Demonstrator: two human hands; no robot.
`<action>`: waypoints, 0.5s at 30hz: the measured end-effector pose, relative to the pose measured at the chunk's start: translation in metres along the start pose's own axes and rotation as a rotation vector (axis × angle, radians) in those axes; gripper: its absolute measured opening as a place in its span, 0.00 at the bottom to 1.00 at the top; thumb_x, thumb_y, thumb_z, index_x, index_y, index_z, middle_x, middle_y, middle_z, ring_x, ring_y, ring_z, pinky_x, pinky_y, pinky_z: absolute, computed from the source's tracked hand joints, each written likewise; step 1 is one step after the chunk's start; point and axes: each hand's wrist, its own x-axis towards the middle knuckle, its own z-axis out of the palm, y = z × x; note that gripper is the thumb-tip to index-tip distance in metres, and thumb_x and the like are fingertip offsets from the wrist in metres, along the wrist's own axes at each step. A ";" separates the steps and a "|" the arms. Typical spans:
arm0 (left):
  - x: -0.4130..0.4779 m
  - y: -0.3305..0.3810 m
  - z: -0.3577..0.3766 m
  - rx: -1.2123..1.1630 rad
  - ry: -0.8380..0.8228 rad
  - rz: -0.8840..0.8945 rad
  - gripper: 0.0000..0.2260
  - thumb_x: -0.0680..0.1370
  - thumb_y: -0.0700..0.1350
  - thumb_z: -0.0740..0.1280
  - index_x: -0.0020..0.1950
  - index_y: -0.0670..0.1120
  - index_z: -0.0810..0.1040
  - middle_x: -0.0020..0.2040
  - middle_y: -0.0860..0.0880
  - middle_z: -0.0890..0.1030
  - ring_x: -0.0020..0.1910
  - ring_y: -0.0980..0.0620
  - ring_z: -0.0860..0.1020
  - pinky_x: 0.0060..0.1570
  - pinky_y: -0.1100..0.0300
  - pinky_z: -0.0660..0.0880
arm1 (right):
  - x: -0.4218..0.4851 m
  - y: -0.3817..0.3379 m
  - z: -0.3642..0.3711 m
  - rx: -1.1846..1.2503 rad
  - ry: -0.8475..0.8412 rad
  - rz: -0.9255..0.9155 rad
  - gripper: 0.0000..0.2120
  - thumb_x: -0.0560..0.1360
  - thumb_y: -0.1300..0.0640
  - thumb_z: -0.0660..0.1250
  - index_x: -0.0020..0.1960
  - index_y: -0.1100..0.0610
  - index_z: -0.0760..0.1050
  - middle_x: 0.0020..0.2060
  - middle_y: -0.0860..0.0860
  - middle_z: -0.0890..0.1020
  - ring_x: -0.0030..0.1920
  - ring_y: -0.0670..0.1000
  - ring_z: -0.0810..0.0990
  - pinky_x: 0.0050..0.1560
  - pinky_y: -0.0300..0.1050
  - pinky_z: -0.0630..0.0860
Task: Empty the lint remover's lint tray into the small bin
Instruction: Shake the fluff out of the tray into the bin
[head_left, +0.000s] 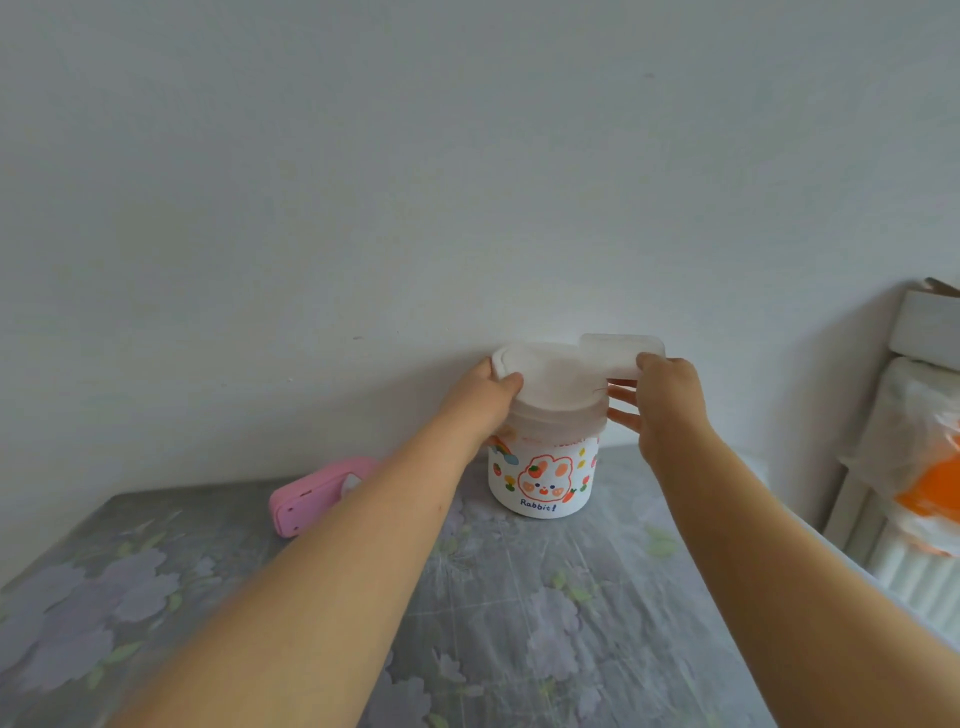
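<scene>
The small bin (543, 480), white with a rabbit print, stands on the table against the wall. A translucent white lid (550, 376) sits on top of it. My left hand (483, 400) grips the lid's left edge, thumb on top. My right hand (667, 400) pinches a translucent rectangular piece (615, 351) that sticks up at the bin's right rim; I cannot tell whether it is the lid's flap or the lint tray. The pink lint remover (317, 496) lies on the table left of the bin, partly hidden by my left forearm.
A grey floral cloth covers the table (519, 623), which ends at the white wall behind. On the right, beyond the table edge, stands a white radiator (904, 566) with a white and orange plastic bag (930, 473) on it.
</scene>
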 end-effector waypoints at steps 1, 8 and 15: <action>0.003 -0.001 0.001 0.010 0.003 0.021 0.17 0.79 0.49 0.60 0.68 0.55 0.70 0.62 0.47 0.77 0.54 0.42 0.78 0.52 0.41 0.79 | 0.001 0.000 -0.002 -0.014 0.002 -0.001 0.13 0.78 0.60 0.55 0.60 0.61 0.70 0.53 0.59 0.81 0.53 0.58 0.83 0.55 0.60 0.80; 0.011 -0.010 0.001 0.018 -0.008 0.084 0.17 0.80 0.49 0.58 0.70 0.56 0.68 0.67 0.46 0.74 0.62 0.42 0.74 0.61 0.42 0.74 | 0.006 0.001 -0.004 0.014 -0.010 0.009 0.09 0.78 0.61 0.58 0.58 0.58 0.69 0.52 0.58 0.81 0.52 0.58 0.83 0.54 0.58 0.81; 0.015 -0.017 0.008 0.021 -0.025 0.022 0.23 0.81 0.52 0.57 0.75 0.52 0.60 0.73 0.43 0.68 0.68 0.41 0.69 0.65 0.43 0.70 | 0.005 -0.004 -0.005 -0.005 0.003 0.008 0.05 0.79 0.61 0.59 0.54 0.57 0.71 0.53 0.58 0.81 0.54 0.58 0.83 0.56 0.58 0.80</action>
